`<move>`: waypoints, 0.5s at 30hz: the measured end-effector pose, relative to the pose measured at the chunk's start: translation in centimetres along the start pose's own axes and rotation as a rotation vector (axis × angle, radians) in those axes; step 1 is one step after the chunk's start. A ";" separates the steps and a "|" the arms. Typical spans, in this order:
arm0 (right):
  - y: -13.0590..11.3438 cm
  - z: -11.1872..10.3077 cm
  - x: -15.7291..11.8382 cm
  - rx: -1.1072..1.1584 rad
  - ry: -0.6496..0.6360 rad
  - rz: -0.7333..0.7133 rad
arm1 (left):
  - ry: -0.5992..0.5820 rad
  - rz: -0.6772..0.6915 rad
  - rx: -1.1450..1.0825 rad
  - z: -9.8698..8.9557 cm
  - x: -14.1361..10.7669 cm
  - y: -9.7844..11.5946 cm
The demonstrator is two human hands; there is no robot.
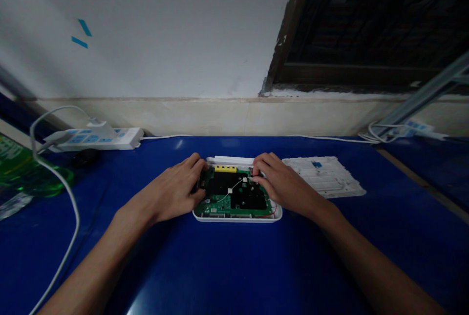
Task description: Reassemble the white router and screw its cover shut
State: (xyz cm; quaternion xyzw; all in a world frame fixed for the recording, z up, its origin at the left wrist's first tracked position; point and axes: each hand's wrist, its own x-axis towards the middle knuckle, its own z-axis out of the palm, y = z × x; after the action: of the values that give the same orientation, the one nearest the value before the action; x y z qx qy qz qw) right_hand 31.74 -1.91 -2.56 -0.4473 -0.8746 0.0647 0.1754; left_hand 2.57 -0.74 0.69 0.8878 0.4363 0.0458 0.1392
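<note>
An opened white router housing point(238, 220) lies on the blue table, its green circuit board point(223, 207) facing up. Black pads cover much of the board, and a yellow port block point(225, 169) runs along its far edge. My left hand point(179, 185) grips the board's left side, thumb near and fingers at the far corner. At the upper right of the board, my right hand point(276, 180) is closed in a pinch; what its fingertips hold is hidden. A thin white wire point(222, 199) with small white tabs curves across the board toward the right thumb.
A white perforated cover point(326, 176) lies right of the housing. Along the wall sits a power strip point(98, 138) with plugs and a white cable point(69, 185). A green bottle point(32, 171) lies far left. A metal post point(425, 93) stands at the right.
</note>
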 end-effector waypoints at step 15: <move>0.0 0.0 0.1 -0.046 -0.006 0.020 | -0.019 0.008 -0.058 0.2 -0.4 -0.8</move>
State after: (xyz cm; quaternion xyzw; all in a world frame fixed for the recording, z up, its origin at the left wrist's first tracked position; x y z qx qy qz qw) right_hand 31.69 -1.86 -2.53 -0.4598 -0.8718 0.0477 0.1620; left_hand 1.72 -0.63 0.25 0.8856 0.4298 0.0507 0.1688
